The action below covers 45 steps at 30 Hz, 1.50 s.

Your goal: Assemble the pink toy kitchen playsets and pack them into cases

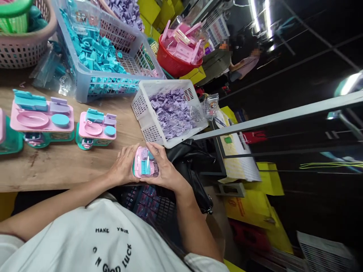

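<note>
Near the table's front edge, a small pink and teal toy kitchen set [141, 168] is held between both hands, with a glossy clear plastic piece over part of it. My left hand [124, 165] grips its left side, fingers closed along the edge. On the other side, my right hand [166, 170] wraps round it, thumb and fingers against the plastic. Blue and purple parts show on its top. To the left on the wooden table stand similar toy kitchen sets: a smaller one [96, 129] and a larger one [42, 118], each with a pink top, a pink oval sink and a blue disc.
A white basket [147, 130] of purple parts stands just beyond my hands. Behind it are a clear blue crate [82, 81] of turquoise parts and a red basket [178, 68] of pink parts. Below the table edge sits a dark crate [166, 209] of packed items.
</note>
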Available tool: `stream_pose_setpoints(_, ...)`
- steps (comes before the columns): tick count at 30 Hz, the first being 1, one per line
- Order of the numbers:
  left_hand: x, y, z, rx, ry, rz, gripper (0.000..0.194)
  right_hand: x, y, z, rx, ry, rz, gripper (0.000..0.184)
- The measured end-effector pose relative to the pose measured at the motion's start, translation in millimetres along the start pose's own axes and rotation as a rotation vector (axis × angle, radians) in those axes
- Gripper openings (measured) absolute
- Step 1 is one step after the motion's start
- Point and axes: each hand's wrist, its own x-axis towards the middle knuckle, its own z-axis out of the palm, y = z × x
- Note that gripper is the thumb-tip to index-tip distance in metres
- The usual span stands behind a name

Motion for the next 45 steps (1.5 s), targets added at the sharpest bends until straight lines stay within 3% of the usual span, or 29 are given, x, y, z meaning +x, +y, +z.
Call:
stream_pose_setpoints(4, -1.7, -2.9, -0.7, 0.064, 0.023, -0.014, 0.121, 10.9, 3.2, 9.1, -0.011, 0.125, -0.053, 0.118)
stream_pose_setpoints(8, -28.1, 5.8, -15.2, 0.23, 0.118, -0.088, 0.09, 41.2, 10.1, 18.7, -0.143, 0.323, -0.14, 0.102)
stream_pose_setpoints(11, -50.7, 23.6, -47.1, 0.388, 0.117, 0.0, 0.062, 82.6, 8.0, 19.4, -0.22, 0.367, -0.209, 0.077)
stream_pose_setpoints(14, -50.7, 45.0, -93.7, 0.612, 0.189, 0.15, 0.04, 128.1, -1.5, 7.4, -0.267, 0.326, -0.261, 0.074)
stream_pose_setpoints(17, -27.6, 58.3, -137.2, 0.86, 0.27, 0.109, 0.051, 149.8, -2.8, -16.0, -0.314, 0.413, -0.194, 0.078)
stream_pose_setpoints(20, -3.3, 59.8, -161.0, 1.03, 0.151, -0.036, 0.076, 136.3, 14.9, -37.6, -0.275, 0.607, 0.127, 0.078)
stream_pose_setpoints(23, 8.2, 61.7, -158.8, 1.15, 0.004, -0.157, 0.078, 109.5, 38.8, -48.1, -0.218, 0.568, 0.402, 0.07)
stream_pose_setpoints(25, 9.0, 69.1, -145.6, 1.181, 0.004, -0.218, 0.075, 97.4, 48.9, -50.3, -0.202, 0.488, 0.472, 0.052)
stream_pose_setpoints(27, 5.1, 79.8, -128.7, 1.157, 0.035, -0.268, 0.073, 92.0, 54.0, -52.4, -0.195, 0.524, 0.486, 0.033)
stream_pose_setpoints(30, -7.8, 90.1, -109.2, 1.031, 0.078, -0.29, 0.076, 86.4, 56.6, -60.0, -0.049, 0.829, 0.39, 0.019)
stream_pose_setpoints(32, -17.9, 85.5, -105.5, 0.902, 0.114, -0.24, 0.085, 76.3, 53.7, -65.2, 0.255, 1.08, 0.251, 0.022)
stream_pose_setpoints(34, -26.3, 70.8, -109.4, 0.743, 0.164, -0.148, 0.1, 59.0, 44.6, -64.2, 0.683, 1.173, 0.11, 0.028)
stream_pose_setpoints(35, -29.0, 60.7, -113.4, 0.66, 0.183, -0.092, 0.108, 48.8, 37.8, -59.2, 0.904, 1.133, 0.062, 0.029)
stream_pose_setpoints(37, -30.8, 38.9, -123.0, 0.498, 0.187, 0.003, 0.119, 29.6, 22.3, -37.5, 1.282, 0.935, 0.036, 0.027)
stream_pose_setpoints(40, -24.9, 11.9, -134.3, 0.284, 0.08, 0.046, 0.125, 15.5, 4.1, 20.7, 1.648, 0.645, 0.197, 0.02)
stream_pose_setpoints(43, -14.9, 0.8, -137.1, 0.091, -0.061, 0.002, 0.124, 20.1, 2.6, 83.1, 1.732, 0.543, 0.479, 0.021)
stream_pose_setpoints(45, -10.5, 0.9, -136.4, 0.01, -0.106, -0.034, 0.12, 23.2, 9.8, 108.1, 1.569, 0.577, 0.596, 0.027)
